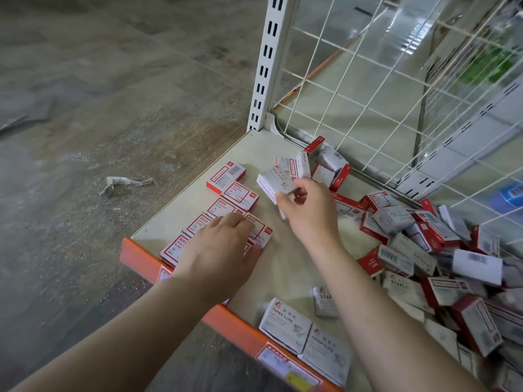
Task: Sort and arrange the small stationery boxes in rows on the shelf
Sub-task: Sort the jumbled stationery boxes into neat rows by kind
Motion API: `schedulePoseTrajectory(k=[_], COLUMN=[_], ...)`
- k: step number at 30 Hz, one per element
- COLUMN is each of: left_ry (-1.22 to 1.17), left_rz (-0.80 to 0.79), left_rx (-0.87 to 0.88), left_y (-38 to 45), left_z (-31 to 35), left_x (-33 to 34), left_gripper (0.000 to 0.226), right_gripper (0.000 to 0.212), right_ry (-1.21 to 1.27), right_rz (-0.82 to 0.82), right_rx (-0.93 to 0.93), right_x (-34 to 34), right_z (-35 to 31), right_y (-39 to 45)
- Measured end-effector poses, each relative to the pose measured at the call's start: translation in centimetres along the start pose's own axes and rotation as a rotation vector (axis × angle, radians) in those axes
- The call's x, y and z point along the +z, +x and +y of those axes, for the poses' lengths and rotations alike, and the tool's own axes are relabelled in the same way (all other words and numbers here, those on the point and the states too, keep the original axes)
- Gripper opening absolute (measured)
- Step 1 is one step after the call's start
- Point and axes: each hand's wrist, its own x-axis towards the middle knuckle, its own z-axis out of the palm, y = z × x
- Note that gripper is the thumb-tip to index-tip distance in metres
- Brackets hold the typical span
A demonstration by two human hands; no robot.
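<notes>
Low in the frame, two grey paper-clip boxes (305, 338) lie against the shelf (283, 267) lip. Above, the left hand (223, 247) presses flat, grip wide, on the red-and-white boxes (226, 202) laid in rows. The right hand (308, 207) pinches a grey box (276, 181) at centre. A loose heap (441, 264) fills the right.

Floor (113, 80): we see grey concrete, left of the shelving.
Wrapper (124, 183): crumpled, lying on the floor.
Grid (368, 89): white wire panel.
Post (267, 63): white, slotted.
</notes>
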Motion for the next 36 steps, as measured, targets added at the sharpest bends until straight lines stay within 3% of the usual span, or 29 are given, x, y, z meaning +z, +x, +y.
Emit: schedulePoseTrajectory(k=[5,9,18,22,36], left_ry=[0.025,-0.050,-0.509,-0.626,-0.608], left_rz=[-0.003,-0.022,0.020,0.008,0.030], left_rx=[0.003,-0.047,-0.177,-0.146,-0.129], left_y=[-1.6,-2.1,-2.4,-2.5,-2.8], left_z=[1.0,2.2,5.0,6.0,6.8], left_x=[0.1,-0.2,0.6,1.1,1.7], left_gripper=[0.052,0.050,0.039,0.036,0.035], right_gripper=[0.033,0.044,0.048,0.047,0.045], right_ry=[0.023,0.021,0.005,0.082,0.150], right_rz=[-0.047,-0.124,-0.138,-0.155,-0.140], right_rx=[-0.038,-0.032,-0.131,-0.123,-0.063], right_x=[-3.2,-5.1,-8.3,-8.7,-8.9], right_z=[0.9,1.8,3.1,3.7,3.9], right_y=[-2.9,-4.6,-8.4,-9.9,-11.2])
